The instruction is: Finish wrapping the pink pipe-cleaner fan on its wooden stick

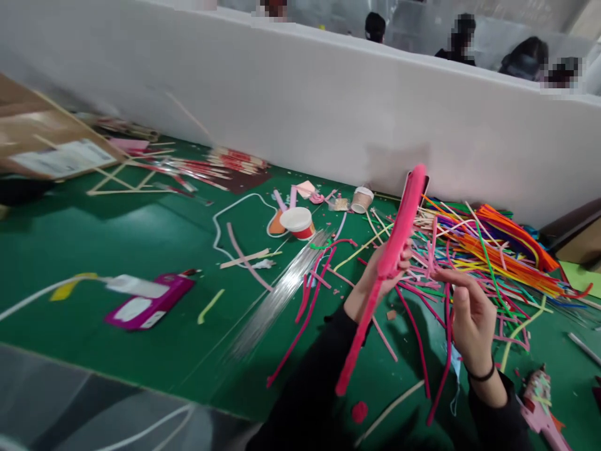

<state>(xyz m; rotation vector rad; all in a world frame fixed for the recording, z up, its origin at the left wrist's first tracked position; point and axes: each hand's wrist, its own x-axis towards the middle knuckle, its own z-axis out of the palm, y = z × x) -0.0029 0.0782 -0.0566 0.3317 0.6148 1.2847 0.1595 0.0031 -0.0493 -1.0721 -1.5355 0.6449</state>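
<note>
My left hand [375, 275] is closed around a long, bright pink fuzzy piece [404, 219] that looks made of pipe cleaners. It tilts upright, its wide part above the hand and a narrow fuzzy tail [359, 341] hanging below. My right hand [472, 319] is over the pile of pipe cleaners [498, 250], index finger stretched left and thumb apart from it. A pink pipe cleaner [432, 244] stands at that fingertip; whether they touch I cannot tell. Dark pink pipe cleaners [416, 332] lie below, between the hands.
A white partition [282, 94] borders the green table [188, 351]; people's heads show beyond it. Around lie a paper cup [310, 230], another cup [361, 199], clear thin rods [282, 294], a purple box [150, 304] with a white cable, a pink glue gun [539, 416] and a cardboard box [42, 131].
</note>
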